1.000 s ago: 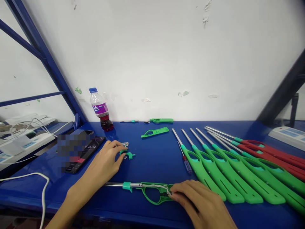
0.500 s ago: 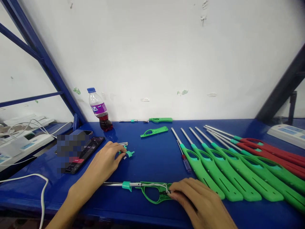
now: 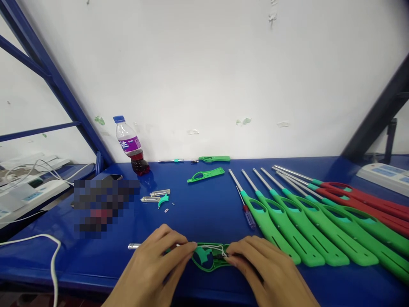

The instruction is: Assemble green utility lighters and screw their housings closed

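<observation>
In front of me lies an opened green lighter handle [image 3: 209, 267], its inside facing up, with white wires [image 3: 212, 246] and a metal tube [image 3: 132, 246] pointing left. My left hand [image 3: 159, 256] pinches a small teal trigger [image 3: 203, 254] over the handle's finger loop; the hand covers most of the tube. My right hand [image 3: 260, 264] is closed on the handle's right part, fingertips at the wire ends. Beyond my left hand lie two clear small cylinders [image 3: 159, 193], a teal curved piece [image 3: 163, 200] and tiny bits.
Several assembled green lighters [image 3: 294, 230] and red ones [image 3: 361, 200] lie at right, beside a screwdriver [image 3: 248, 215]. A green handle half [image 3: 206, 175] and other lighter parts [image 3: 214, 159] lie near the wall. A drink bottle [image 3: 131, 147], phone [image 3: 110, 179] and white cable [image 3: 53, 260] are at left.
My left hand has come from the small parts at the left back to the opened handle, bringing the teal trigger. My right hand stays on the handle.
</observation>
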Available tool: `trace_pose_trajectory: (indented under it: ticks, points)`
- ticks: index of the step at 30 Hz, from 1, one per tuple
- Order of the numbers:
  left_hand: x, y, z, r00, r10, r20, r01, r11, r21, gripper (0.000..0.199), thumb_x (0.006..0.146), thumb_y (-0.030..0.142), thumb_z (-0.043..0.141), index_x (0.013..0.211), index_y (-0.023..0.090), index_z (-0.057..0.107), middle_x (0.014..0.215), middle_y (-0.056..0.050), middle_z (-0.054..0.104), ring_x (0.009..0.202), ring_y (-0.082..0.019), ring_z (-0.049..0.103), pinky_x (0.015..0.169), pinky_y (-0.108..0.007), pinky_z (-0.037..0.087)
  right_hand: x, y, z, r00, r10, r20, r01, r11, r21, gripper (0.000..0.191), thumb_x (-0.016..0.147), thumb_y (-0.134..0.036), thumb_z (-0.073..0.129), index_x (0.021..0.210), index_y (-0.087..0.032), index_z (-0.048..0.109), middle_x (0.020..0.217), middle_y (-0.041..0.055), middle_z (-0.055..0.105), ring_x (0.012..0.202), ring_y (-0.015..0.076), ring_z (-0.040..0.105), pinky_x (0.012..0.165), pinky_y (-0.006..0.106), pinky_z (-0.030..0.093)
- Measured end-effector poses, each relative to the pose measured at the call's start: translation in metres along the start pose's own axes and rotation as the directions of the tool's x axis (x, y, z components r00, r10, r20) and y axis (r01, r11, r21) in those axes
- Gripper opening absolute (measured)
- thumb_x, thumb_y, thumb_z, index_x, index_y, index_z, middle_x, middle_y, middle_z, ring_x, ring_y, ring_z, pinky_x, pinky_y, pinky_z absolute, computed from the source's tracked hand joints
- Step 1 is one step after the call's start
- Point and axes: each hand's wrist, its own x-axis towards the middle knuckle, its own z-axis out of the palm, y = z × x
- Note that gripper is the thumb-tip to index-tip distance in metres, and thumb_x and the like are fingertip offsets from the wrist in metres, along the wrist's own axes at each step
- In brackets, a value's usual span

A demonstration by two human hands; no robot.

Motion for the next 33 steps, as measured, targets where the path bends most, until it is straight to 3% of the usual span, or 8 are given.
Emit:
trace_pose_trajectory:
  ticks: [7,23,28,33]
  points:
    - [0.0,0.004,0.017,1.0,0.002,0.015,-0.002,1.0,-0.008,0.027,0.106,0.006,0.053,0.118,0.023,0.07,0.094,-0.003,0.072,0.077,-0.02,0.061,0.063,-0.034,0.058,-0.001,0.0,-0.001,0.999,0.018,0.051,-0.018,1.0,0.009,0.025,0.116,-0.031,0.045,0.103,-0.028,0.066,0.09,-0.0036,0.074,0.076,0.0152,0.071,0.069,0.028,0.056]
    - [0.002,0.007,0.029,0.997,-0.024,-0.077,0.017,0.996,-0.09,0.025,0.102,0.001,0.056,0.11,0.021,0.068,0.084,0.0,0.071,0.07,-0.016,0.062,0.064,-0.031,0.055,0.003,0.0,-0.005,0.996,-0.042,0.075,0.04,0.999,0.026,0.031,0.118,-0.034,0.04,0.102,-0.027,0.066,0.09,-0.0038,0.074,0.078,0.0147,0.071,0.071,0.026,0.056]
    - [0.002,0.007,0.032,0.996,-0.038,-0.077,0.031,0.996,-0.088,0.025,0.102,0.001,0.055,0.109,0.022,0.067,0.084,0.001,0.071,0.069,-0.015,0.064,0.074,-0.035,0.059,0.004,-0.001,-0.006,0.997,-0.038,0.06,0.036,0.999,0.022,0.033,0.117,-0.033,0.041,0.099,-0.026,0.067,0.089,-0.0032,0.074,0.077,0.0147,0.071,0.07,0.026,0.056]
    - [0.0,0.006,0.033,0.996,-0.044,-0.083,0.036,0.995,-0.097,0.025,0.103,0.001,0.055,0.11,0.023,0.067,0.089,-0.001,0.073,0.074,-0.017,0.063,0.066,-0.032,0.055,0.005,-0.002,-0.006,0.998,-0.045,0.036,0.045,0.999,0.018,0.037,0.118,-0.036,0.039,0.097,-0.025,0.068,0.087,-0.0023,0.075,0.075,0.0143,0.072,0.069,0.025,0.056]
